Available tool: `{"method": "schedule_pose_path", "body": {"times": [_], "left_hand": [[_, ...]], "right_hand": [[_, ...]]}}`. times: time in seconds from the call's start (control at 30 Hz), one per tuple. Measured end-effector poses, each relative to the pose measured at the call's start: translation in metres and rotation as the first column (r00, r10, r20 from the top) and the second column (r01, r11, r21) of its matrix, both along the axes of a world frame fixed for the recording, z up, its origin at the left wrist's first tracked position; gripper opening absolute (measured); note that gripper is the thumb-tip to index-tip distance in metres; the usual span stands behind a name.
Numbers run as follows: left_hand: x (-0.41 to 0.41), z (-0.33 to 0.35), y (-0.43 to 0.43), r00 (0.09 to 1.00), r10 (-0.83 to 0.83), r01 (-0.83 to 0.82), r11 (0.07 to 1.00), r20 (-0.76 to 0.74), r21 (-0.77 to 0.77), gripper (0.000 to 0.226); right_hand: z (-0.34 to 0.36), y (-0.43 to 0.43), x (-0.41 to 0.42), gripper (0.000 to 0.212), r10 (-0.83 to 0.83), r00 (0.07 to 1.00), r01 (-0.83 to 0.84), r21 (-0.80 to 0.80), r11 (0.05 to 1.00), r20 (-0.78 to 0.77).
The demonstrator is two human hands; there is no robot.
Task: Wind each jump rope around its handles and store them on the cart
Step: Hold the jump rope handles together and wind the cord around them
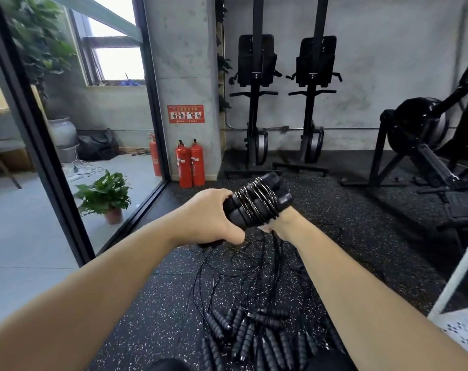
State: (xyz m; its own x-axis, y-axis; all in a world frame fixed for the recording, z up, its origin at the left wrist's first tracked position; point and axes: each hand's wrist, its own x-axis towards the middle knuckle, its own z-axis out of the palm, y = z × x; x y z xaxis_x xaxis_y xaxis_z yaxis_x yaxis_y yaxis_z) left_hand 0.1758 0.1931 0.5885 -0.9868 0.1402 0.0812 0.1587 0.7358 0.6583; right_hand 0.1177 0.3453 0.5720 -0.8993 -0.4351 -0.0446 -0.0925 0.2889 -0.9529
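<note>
Above the floor [361, 236], left hand [208, 218] grips wound jump rope [254, 202] (sign [185, 113] illegible).

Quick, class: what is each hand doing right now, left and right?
Left hand: grips the handles of a wound jump rope.
Right hand: mostly hidden behind the handles; cannot tell.

Three fire extinguishers [184, 167], two hands [208, 218]
</note>
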Motion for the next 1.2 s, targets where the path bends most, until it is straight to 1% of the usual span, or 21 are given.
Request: {"method": "schedule_pose_path", "body": {"times": [0.03, 0.07, 0.1, 0.17, 0.27, 0.33, 0.4, 0.5, 0.63, 0.73, 0.83, 0.9, 0.97, 1.03, 1.13, 1.2], "left_hand": [[-0.002, -0.001, 0.0, 1.0, 0.028, -0.028, 0.998, -0.001, 0.051, 0.034], [-0.004, -0.003, -0.001, 0.999, 0.054, -0.053, 0.994, -0.008, 0.095, 0.031], [-0.006, -0.003, -0.001, 0.997, 0.08, -0.076, 0.99, -0.024, 0.123, 0.028], [-0.01, -0.005, -0.002, 0.99, 0.123, -0.113, 0.983, -0.067, 0.146, 0.031], [-0.014, -0.007, -0.008, 0.982, 0.177, -0.158, 0.959, -0.064, 0.234, 0.032], [-0.017, -0.008, -0.014, 0.974, 0.224, -0.204, 0.942, -0.046, 0.265, 0.028], [-0.021, -0.009, -0.021, 0.959, 0.28, -0.263, 0.931, -0.033, 0.253, 0.027], [-0.027, -0.011, -0.029, 0.935, 0.355, -0.345, 0.913, -0.011, 0.219, 0.023], [-0.032, -0.019, -0.038, 0.905, 0.426, -0.418, 0.895, -0.018, 0.158, 0.021], [-0.036, -0.023, -0.038, 0.886, 0.458, -0.457, 0.889, -0.066, 0.031, 0.025], [-0.037, -0.021, -0.028, 0.886, 0.428, -0.458, 0.867, -0.177, -0.197, 0.032], [-0.033, -0.017, -0.017, 0.892, 0.382, -0.448, 0.82, -0.244, -0.355, 0.034], [-0.028, -0.014, -0.007, 0.905, 0.304, -0.419, 0.752, -0.296, -0.509, 0.035], [-0.023, -0.013, 0.003, 0.927, 0.179, -0.357, 0.691, -0.33, -0.628, 0.036], [-0.017, -0.013, 0.009, 0.947, -0.001, -0.25, 0.622, -0.32, -0.742, 0.032], [-0.015, -0.012, 0.009, 0.95, -0.098, -0.185, 0.584, -0.295, -0.79, 0.034]], "right_hand": [[-0.003, -0.003, -0.002, 0.041, -0.042, 0.998, 0.042, 0.002, 0.999, -0.037], [-0.008, -0.008, -0.006, 0.038, -0.051, 0.997, 0.052, 0.004, 0.999, -0.061], [-0.01, -0.011, -0.007, 0.034, -0.067, 0.996, 0.068, 0.017, 0.998, -0.058], [-0.014, -0.014, -0.008, 0.033, -0.094, 0.994, 0.095, 0.023, 0.995, -0.051], [-0.014, -0.01, -0.005, 0.039, -0.068, 0.996, 0.07, 0.028, 0.997, -0.063], [-0.015, -0.007, -0.003, 0.045, -0.055, 0.988, 0.073, 0.125, 0.989, -0.145], [-0.016, -0.005, -0.001, 0.047, -0.026, 0.971, 0.084, 0.238, 0.968, -0.239], [-0.012, -0.001, 0.007, 0.043, 0.029, 0.94, 0.105, 0.37, 0.923, -0.339], [-0.001, -0.002, 0.023, 0.04, 0.081, 0.867, 0.192, 0.48, 0.856, -0.492], [0.008, -0.007, 0.035, 0.04, 0.125, 0.785, 0.249, 0.494, 0.833, -0.607], [0.02, -0.01, 0.038, 0.041, 0.132, 0.72, 0.308, 0.485, 0.819, -0.681], [0.029, -0.011, 0.036, 0.045, 0.137, 0.662, 0.366, 0.477, 0.799, -0.737], [0.037, -0.012, 0.033, 0.048, 0.168, 0.592, 0.42, 0.48, 0.77, -0.788], [0.042, -0.015, 0.029, 0.046, 0.232, 0.516, 0.457, 0.495, 0.74, -0.824], [0.045, -0.014, 0.018, 0.046, 0.33, 0.428, 0.498, 0.524, 0.691, -0.842], [0.043, -0.011, 0.009, 0.047, 0.373, 0.398, 0.492, 0.538, 0.685, -0.838]]}}
